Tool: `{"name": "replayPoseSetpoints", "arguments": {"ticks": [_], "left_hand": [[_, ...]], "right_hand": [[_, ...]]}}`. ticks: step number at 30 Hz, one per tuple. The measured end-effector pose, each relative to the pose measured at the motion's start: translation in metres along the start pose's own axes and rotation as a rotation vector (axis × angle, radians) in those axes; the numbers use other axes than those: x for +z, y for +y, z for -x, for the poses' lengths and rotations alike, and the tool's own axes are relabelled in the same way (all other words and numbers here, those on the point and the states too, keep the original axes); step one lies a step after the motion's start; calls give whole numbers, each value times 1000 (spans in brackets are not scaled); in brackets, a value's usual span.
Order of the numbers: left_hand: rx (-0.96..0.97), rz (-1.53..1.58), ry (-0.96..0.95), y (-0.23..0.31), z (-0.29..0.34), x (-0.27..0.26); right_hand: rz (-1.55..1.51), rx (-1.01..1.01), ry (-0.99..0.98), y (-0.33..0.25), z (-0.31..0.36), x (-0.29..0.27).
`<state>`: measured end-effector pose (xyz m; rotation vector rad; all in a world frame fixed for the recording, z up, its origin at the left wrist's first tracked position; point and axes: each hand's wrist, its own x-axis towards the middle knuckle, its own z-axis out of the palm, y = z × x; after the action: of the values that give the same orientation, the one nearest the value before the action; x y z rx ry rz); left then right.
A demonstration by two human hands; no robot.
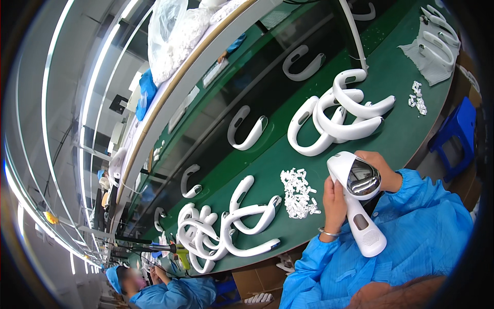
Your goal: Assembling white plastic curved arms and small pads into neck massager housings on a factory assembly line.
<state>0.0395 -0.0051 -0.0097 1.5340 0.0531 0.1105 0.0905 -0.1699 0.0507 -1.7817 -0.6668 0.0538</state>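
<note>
Both my hands hold a white U-shaped neckband device point(366, 234) above the near edge of the green table. Its shiny silver oval pad faces up, and a dark slot and a patch of small holes show on the lower arm. My left hand point(335, 205), with a bracelet at the wrist, grips its left side. My right hand point(382, 169) is closed around the far right side, its fingertips partly hidden behind the device. Just left of my left hand lies a pile of small white plastic parts point(298, 193).
Several like neckbands point(337, 116) are stacked beyond my hands, and another tangled heap point(221, 234) lies to the left. More rest on a cloth point(435, 62) at far right, near a small parts pile point(418, 99). A blue stool point(455, 134) stands right; a co-worker point(170, 291) sits lower left.
</note>
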Motion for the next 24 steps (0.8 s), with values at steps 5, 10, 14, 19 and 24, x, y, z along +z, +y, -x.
{"name": "replayPoseSetpoints", "arguments": {"ticks": [5, 10, 14, 19, 24], "left_hand": [[-241, 172, -159, 27, 1, 22], [-87, 225, -137, 22, -2, 25], [-5, 188, -166, 19, 1, 28], [-55, 295, -169, 13, 5, 33], [-38, 326, -21, 1, 4, 39]], "right_hand": [[-37, 101, 194, 28, 21, 16], [-290, 211, 283, 21, 18, 25], [-191, 223, 343, 3, 20, 20], [-235, 304, 309, -30, 12, 11], [-277, 57, 179, 1, 17, 8]]}}
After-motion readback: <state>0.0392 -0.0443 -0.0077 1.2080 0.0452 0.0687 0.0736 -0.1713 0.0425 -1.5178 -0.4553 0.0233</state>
